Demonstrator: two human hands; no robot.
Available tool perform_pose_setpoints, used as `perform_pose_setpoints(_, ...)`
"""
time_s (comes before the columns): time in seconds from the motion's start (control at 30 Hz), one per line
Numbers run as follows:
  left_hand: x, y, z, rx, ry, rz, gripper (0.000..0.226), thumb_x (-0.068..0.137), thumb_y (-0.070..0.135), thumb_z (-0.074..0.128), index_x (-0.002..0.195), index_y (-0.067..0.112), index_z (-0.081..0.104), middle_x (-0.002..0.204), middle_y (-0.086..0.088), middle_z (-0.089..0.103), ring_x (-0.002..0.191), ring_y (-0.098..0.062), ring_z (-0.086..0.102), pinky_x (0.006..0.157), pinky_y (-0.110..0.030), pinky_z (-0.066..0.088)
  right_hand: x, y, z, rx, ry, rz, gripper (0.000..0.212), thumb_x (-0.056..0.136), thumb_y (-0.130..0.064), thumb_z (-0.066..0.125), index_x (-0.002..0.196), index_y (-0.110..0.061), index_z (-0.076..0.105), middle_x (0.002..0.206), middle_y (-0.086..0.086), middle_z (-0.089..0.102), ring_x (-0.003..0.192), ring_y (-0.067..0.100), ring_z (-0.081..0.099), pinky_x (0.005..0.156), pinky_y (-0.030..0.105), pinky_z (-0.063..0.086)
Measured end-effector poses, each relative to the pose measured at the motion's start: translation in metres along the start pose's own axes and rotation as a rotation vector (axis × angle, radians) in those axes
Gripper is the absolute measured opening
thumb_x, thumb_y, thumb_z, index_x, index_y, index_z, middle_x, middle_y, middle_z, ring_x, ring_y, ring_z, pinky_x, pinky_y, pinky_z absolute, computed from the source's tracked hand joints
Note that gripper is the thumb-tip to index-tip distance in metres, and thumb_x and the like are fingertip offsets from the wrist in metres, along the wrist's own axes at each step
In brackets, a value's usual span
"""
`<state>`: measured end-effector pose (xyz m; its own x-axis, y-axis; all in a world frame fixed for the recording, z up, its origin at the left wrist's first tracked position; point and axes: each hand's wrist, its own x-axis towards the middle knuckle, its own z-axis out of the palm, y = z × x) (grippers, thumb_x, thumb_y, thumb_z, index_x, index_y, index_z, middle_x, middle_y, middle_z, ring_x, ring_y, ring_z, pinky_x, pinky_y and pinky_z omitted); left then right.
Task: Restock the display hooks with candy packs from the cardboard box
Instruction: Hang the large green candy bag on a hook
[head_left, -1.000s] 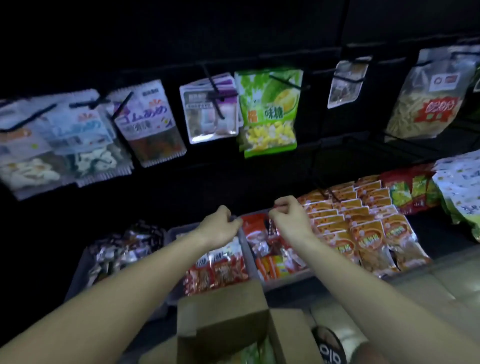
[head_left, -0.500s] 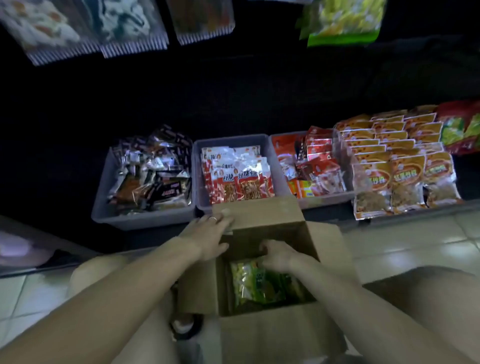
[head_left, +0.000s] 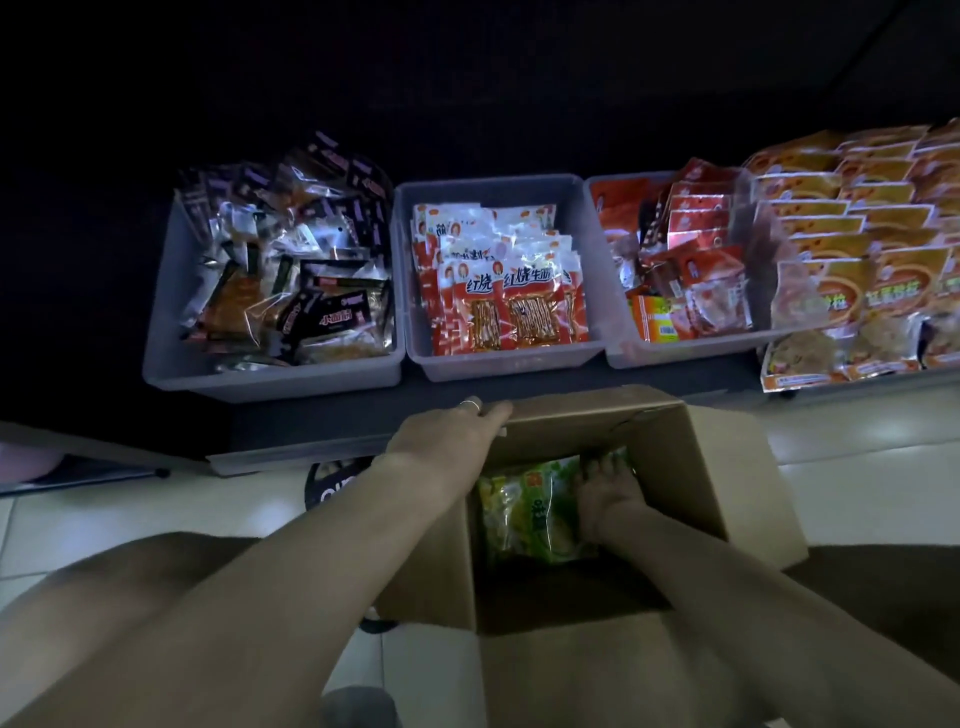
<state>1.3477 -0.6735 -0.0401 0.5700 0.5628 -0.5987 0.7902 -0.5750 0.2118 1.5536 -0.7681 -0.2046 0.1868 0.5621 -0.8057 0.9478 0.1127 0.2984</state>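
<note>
Now, change: right hand (head_left: 605, 493) is going deeper into the cardboard box (head_left: 691, 467), fingers spreading on green candy packs (head_left: 530, 514).
Left hand (head_left: 447, 441): fingers flat, pressing the box's far flap.
Meaning: pick beginning; grip not yet closed.

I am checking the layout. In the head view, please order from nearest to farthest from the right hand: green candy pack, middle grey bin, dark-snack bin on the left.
1. Green candy pack: under the right hand, inside the box.
2. Middle grey bin: beyond the box.
3. Dark-snack bin: far left.
</note>
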Motion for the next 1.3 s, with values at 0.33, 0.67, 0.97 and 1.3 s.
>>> perform_pose_setpoints(0.33,0.004,0.018,0.001,0.073,0.010,-0.017,0.077,0.096,-0.002,0.059,0.159,0.022,0.022,0.132,-0.009,0.054,0.103,-0.030,0.063,0.072,-0.039,0.044,0.057,-0.008,0.013,0.046,0.013,0.097,0.087,0.101,-0.053,0.045,0.162,-0.001,0.012,0.165,0.019,0.030,0.151,0.037,0.026,0.121,0.048,0.022)
perform_pose_setpoints(0.67,0.011,0.023,0.003,0.113,0.041,-0.032,0.071,0.098,-0.002,0.056,0.157,0.017,0.023,0.136,-0.011,0.053,0.108,-0.031,0.064,0.071,-0.038,0.042,0.093,-0.012,0.027,0.514,-0.040,0.205,0.062,0.100,-0.056,0.045,0.152,-0.021,0.043,0.156,0.006,0.048,0.145,0.028,0.043,0.118,0.043,0.032)
perform_pose_setpoints(0.97,0.012,0.019,0.004,0.100,0.012,-0.012,0.069,0.099,-0.003,0.054,0.157,0.020,0.025,0.136,-0.009,0.052,0.108,-0.031,0.064,0.073,-0.039,0.046,0.089,-0.009,0.031,0.739,-0.065,0.053,0.054,0.098,-0.033,0.055,0.148,-0.017,0.049,0.155,0.014,0.045,0.143,0.031,0.043,0.118,0.044,0.038)
perform_pose_setpoints(1.3,-0.003,0.018,-0.019,0.100,0.108,0.006,0.070,0.102,0.032,0.058,0.161,0.030,0.021,0.159,-0.014,0.038,0.142,-0.038,0.040,0.117,-0.045,0.035,-0.067,0.024,-0.083,0.587,0.006,-0.337,0.055,0.098,-0.012,0.053,0.151,-0.019,0.043,0.140,0.011,0.057,0.122,0.031,0.059,0.093,0.037,0.053)
